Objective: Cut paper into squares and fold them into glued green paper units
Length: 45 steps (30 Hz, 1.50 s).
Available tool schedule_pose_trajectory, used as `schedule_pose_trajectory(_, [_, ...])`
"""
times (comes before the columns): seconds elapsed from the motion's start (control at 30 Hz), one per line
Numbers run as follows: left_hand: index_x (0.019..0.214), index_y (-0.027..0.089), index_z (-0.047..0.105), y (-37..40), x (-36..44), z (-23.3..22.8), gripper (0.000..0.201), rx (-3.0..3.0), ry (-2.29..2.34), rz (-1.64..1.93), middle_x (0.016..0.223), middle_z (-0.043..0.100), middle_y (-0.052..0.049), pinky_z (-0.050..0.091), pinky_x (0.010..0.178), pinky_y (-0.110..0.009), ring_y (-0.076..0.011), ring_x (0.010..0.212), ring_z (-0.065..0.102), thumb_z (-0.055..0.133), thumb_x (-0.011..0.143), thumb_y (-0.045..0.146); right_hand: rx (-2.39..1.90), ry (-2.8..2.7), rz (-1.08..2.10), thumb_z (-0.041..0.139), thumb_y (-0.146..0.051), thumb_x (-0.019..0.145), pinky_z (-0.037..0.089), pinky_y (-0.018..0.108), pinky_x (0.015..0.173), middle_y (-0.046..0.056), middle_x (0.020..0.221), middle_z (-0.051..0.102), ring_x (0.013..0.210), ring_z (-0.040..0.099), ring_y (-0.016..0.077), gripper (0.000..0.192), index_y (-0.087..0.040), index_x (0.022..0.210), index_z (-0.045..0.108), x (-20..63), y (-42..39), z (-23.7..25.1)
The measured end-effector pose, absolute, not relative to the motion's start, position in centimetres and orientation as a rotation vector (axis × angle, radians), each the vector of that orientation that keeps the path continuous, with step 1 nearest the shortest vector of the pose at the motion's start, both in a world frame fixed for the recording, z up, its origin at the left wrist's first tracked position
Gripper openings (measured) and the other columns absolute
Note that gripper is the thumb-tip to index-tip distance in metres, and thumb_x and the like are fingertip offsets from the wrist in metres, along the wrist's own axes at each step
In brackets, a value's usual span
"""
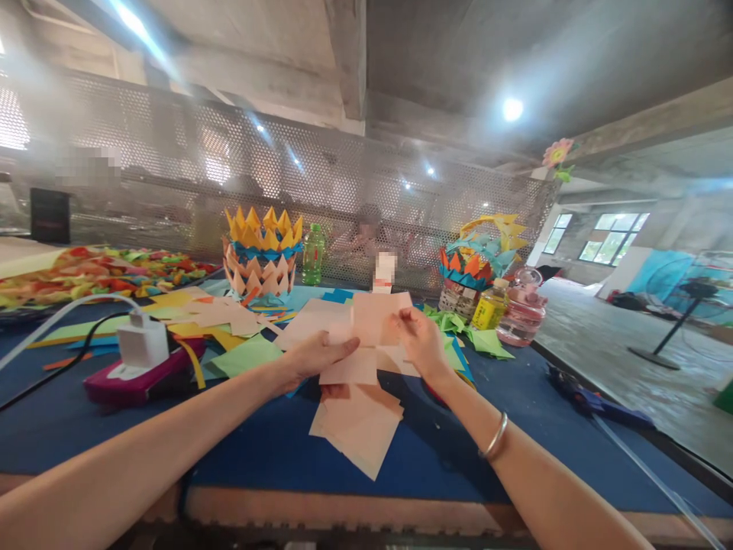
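Landmark: the paper crown basket (pixel 263 256), orange, yellow and blue, stands at the far side of the table (pixel 69 420).
Left hand: the left hand (pixel 318 355), nearer the camera than the basket and to its right, is loosely closed, thumb on top, pinching the lower edge of a pink paper sheet (pixel 372 325).
Right hand: the right hand (pixel 421 340), further right of the basket, grips the same sheet's right edge with curled fingers; a metal bangle (pixel 495 437) sits on that wrist.
Sheet: held up off the table between both hands, above a loose pile of pink sheets (pixel 358 428) lying near the front edge.
Surface: dark blue covering, strewn with coloured paper scraps (pixel 246 355) just in front of the basket; a white charger on a magenta case (pixel 140 367) lies to its left.
Right of the basket: a green bottle (pixel 313 254) just beside it, a second paper basket (pixel 478 263) and a pink jar (pixel 522 309) well apart.
Room: a perforated metal screen (pixel 172 168) rises behind the basket; bare concrete ceiling, windows and a standing fan (pixel 687 313) far right.
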State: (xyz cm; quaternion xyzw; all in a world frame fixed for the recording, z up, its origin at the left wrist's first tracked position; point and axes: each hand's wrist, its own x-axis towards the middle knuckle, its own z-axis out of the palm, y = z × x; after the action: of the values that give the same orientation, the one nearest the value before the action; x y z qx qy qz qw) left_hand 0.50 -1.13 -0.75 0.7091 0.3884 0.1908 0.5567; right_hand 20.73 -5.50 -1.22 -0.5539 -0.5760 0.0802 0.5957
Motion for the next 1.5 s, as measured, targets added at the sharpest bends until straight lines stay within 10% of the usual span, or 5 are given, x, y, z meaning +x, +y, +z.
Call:
schedule_pose_trajectory(0.37, [0.067,0.016,0.067,0.2,-0.9,-0.5,0.046,2.142,0.789,0.229,0.052,0.057,0.001,0.025,0.039,-0.023,-0.0125,0.042,0.046,0.068,0.067,0.062,-1.19,-1.195,0.175,0.061,-0.051,0.075,0.041,0.026,0.064,-0.001,0.067,0.057,0.065,0.052,0.0155,0.032,-0.02,0.072,0.055,22.9,-4.6,-1.3])
schedule_pose_trajectory(0.6, [0.085,0.018,0.068,0.4,-0.2,-0.4,0.046,2.404,0.943,0.689,0.063,0.061,0.002,0.033,0.053,-0.023,-0.0147,0.056,0.053,0.067,0.067,0.06,-1.157,-1.202,0.205,0.062,-0.05,0.076,0.041,0.026,0.064,-0.001,0.068,0.056,0.064,0.051,0.0152,0.032,-0.019,0.073,0.055,22.6,-4.8,-1.3])
schedule_pose_trajectory(0.97, [0.106,0.018,0.062,0.5,-0.1,0.1,0.055,1.468,0.598,1.012,0.113,0.068,-0.011,0.046,0.086,-0.033,-0.0237,0.105,0.061,0.074,0.069,0.058,-1.089,-1.391,0.306,0.065,-0.046,0.079,0.041,0.025,0.06,-0.001,0.067,0.057,0.062,0.051,0.0148,0.028,-0.019,0.075,0.059,19.8,-6.4,-1.7])
schedule_pose_trajectory(1.5, [0.094,0.014,0.071,-0.6,0.8,-0.6,0.028,1.11,0.484,0.737,0.094,0.076,-0.007,0.054,0.082,-0.025,-0.0218,0.096,0.07,0.08,0.067,0.017,-1.223,-1.463,0.132,0.066,-0.043,0.079,0.042,0.031,0.068,0.001,0.074,0.054,0.066,0.047,0.0157,0.024,-0.019,0.074,0.067,19.3,-6.1,-2.4])
